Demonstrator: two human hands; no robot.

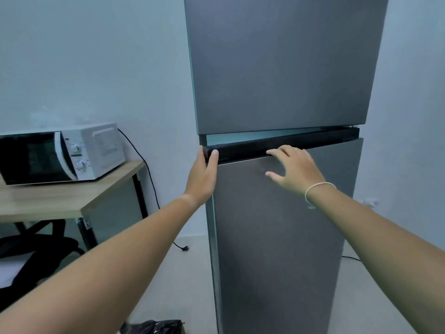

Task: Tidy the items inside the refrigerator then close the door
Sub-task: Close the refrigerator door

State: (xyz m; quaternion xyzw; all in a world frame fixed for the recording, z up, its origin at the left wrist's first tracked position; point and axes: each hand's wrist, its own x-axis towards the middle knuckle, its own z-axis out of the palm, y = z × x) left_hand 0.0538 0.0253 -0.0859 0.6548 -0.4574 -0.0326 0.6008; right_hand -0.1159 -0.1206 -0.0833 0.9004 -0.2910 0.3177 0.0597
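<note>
Fingers (212, 156) of the left hand (201, 179) are curling around the left end of the lower refrigerator door (284, 225), gripping its black top edge (277, 147). Right hand (293, 168) is resting flat, fingers spread wide, just beside on the door's front, which is standing slightly ajar below the freezer door (281, 63).

Microwave (60, 154) on table (72, 196), left of refrigerator (284, 68)

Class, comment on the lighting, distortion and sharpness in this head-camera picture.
Head view: soft, cool, even light; faint sheen on the lower fridge door; wide-angle lens bends the fridge edges and stretches the forearms; left hand and right hand fairly sharp; microwave slightly soft.
</note>
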